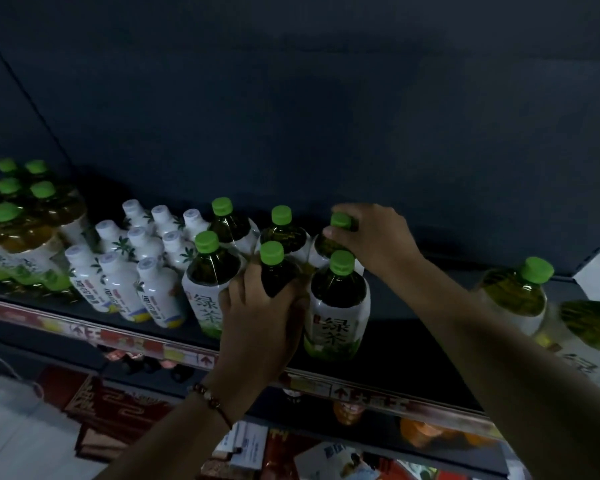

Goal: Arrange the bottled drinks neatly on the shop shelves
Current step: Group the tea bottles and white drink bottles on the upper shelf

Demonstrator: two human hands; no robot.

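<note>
On the shelf (388,344), right under my two hands, stand six green tea bottles in two short rows. My left hand (257,317) is wrapped around the middle front bottle (274,271), fingers curled on its sides just below the green cap. My right hand (374,237) reaches past it to the back row and pinches the far bottle (329,242) at its neck, thumb on one side, fingers curled over the cap.

I think the job now is to make these bottles stand straight in line. To do it well, I would slide each bottle and not lift it, so it does not tip. I would push the back one until it sits right behind the front bottle (338,306) that stands just right of my left hand. I would turn the one in my left hand so its label faces out like its neighbours.

Just left of my left hand are small white bottles (118,268), packed close. I must not bump them. Further left are more green-capped bottles (18,237). Well to the right of my right hand stand two more big bottles (520,292), apart from the group. I guess they should join the rows next.
</note>
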